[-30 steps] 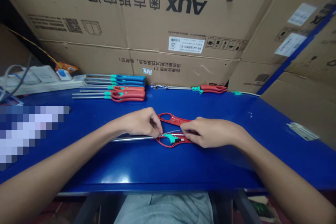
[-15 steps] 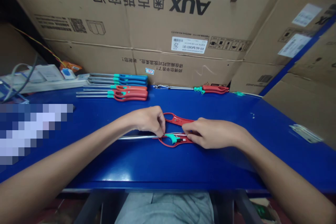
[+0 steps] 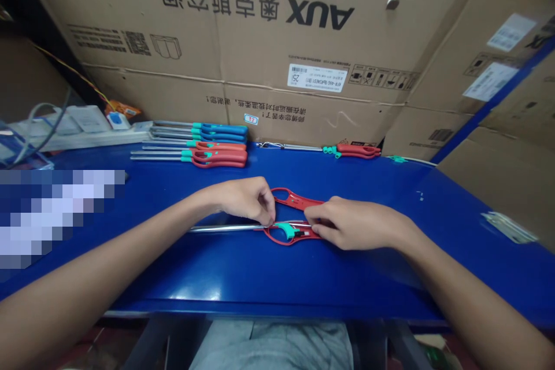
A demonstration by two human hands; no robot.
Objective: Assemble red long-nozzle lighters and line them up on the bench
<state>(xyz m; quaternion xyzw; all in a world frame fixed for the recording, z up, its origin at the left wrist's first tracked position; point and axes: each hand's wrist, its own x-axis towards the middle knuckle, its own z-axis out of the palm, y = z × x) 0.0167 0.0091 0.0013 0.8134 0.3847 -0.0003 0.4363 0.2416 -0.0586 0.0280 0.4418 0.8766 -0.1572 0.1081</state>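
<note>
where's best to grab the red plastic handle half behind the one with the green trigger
Probably by the narrow stretch of the red plastic handle half just right of its oval loop, from the far side: the left hand crowds the loop end, the right hand hides the other, and the green plastic trigger sits on its near side.

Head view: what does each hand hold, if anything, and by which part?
Left hand seems to pinch the tube where it enters the lower red shell; exact contact hidden. Right hand touches that shell's handle; grip cannot be told.
</note>
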